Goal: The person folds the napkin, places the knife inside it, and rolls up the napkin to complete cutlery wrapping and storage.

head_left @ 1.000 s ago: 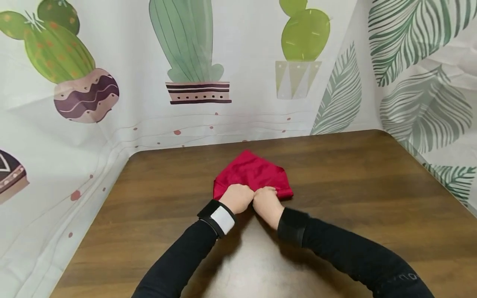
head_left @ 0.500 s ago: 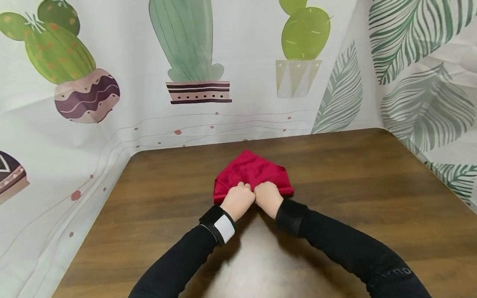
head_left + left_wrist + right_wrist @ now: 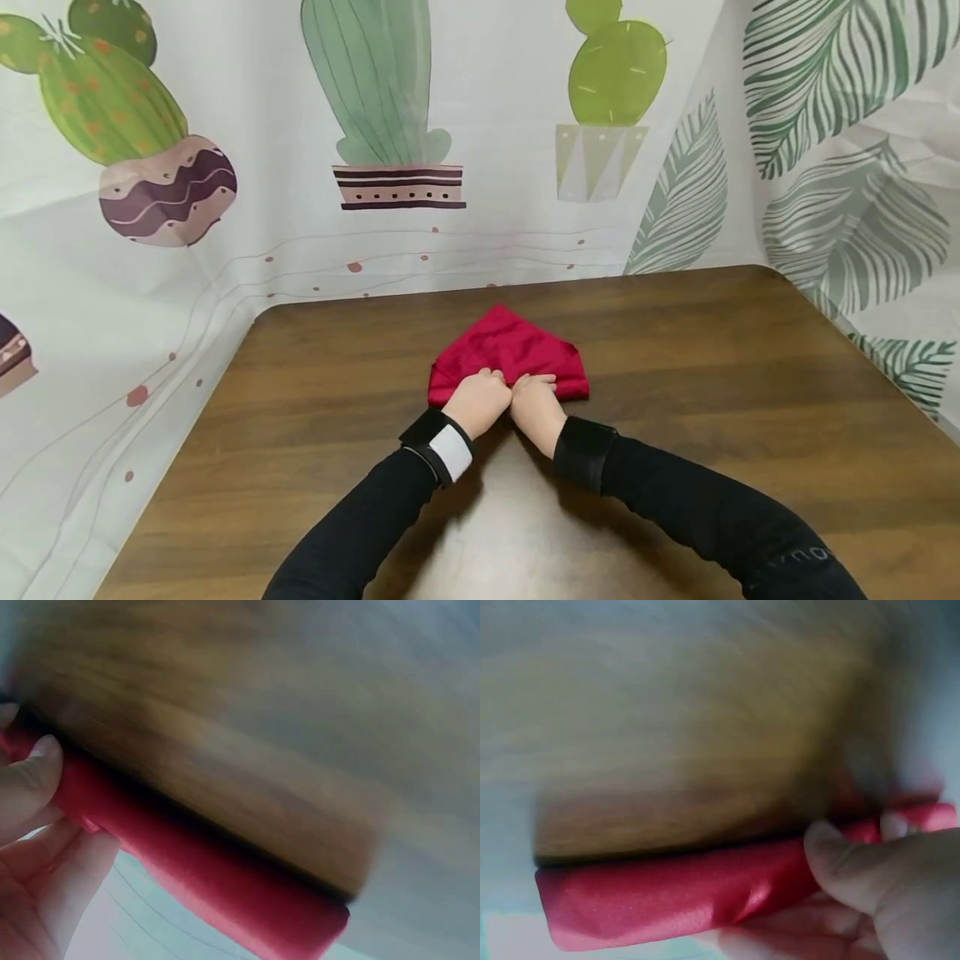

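Observation:
A red cloth [image 3: 504,343] lies on the wooden table, its far end coming to a point and its near edge in a straight band. My left hand [image 3: 478,402] grips the near edge just left of its middle. Beside it, almost knuckle to knuckle, my right hand [image 3: 537,407] holds the same edge. In the left wrist view the edge shows as a thick red roll [image 3: 217,862], with the thumb [image 3: 34,776] on one side and fingers on the other. The right wrist view has the thumb [image 3: 840,859] pressing the rolled cloth [image 3: 652,900] against the fingers behind.
The brown wooden table [image 3: 712,375] has rounded far corners. A white curtain [image 3: 510,167] printed with cacti and leaves hangs along its back and sides. Black sleeves and wrist bands [image 3: 585,454] cover both forearms.
Both hands stay at the cloth's near edge with small shifts. The right fingers, tucked half a second ago, show over the cloth now. The cloth's outline is almost the same.

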`<act>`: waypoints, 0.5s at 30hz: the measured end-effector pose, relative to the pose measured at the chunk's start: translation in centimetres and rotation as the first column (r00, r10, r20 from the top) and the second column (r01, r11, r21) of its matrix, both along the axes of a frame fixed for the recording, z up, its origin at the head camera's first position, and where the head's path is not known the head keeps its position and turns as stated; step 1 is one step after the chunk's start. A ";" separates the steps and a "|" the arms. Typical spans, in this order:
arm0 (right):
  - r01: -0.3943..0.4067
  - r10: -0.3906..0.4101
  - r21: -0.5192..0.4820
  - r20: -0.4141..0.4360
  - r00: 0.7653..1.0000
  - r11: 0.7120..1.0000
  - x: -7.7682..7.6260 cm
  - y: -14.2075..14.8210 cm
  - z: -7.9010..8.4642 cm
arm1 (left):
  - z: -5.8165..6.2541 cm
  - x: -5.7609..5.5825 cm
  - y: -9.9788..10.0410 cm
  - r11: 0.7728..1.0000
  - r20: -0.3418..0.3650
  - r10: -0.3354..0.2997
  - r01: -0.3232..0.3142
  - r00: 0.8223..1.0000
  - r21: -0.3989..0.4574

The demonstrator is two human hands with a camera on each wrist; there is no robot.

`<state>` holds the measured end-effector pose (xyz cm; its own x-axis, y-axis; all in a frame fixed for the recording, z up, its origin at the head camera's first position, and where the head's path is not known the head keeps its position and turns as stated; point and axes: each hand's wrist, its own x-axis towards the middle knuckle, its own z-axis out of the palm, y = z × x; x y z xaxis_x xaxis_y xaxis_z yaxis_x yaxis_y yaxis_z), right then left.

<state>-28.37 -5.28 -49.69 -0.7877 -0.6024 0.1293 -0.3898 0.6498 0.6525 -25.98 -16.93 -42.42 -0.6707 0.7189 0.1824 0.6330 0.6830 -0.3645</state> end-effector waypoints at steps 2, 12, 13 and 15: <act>-0.009 0.010 0.018 -0.050 0.999 1.000 0.3 0.1 0.2 | 0.2 -0.3 -0.1 1.000 0.032 -0.010 0.010 0.999 -0.008; -0.235 0.246 -0.237 0.017 0.969 0.943 -13.9 1.6 -20.0 | 0.2 -0.1 0.2 0.997 0.055 0.071 -0.073 0.996 0.030; -0.208 0.215 -0.217 0.007 0.977 0.954 -11.4 1.7 -16.8 | 0.1 -0.1 0.3 0.998 0.051 0.057 -0.058 0.997 0.014; -0.149 0.148 -0.142 -0.023 0.989 0.979 -6.4 1.4 -10.3 | 0.2 -0.2 0.3 0.999 0.061 0.028 -0.026 0.998 -0.019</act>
<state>-34.75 -3.84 -60.02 -0.6886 -0.6873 0.2312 -0.4816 0.6719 0.5627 -26.17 -16.61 -42.22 -0.6994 0.7032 0.1277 0.6359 0.6938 -0.3380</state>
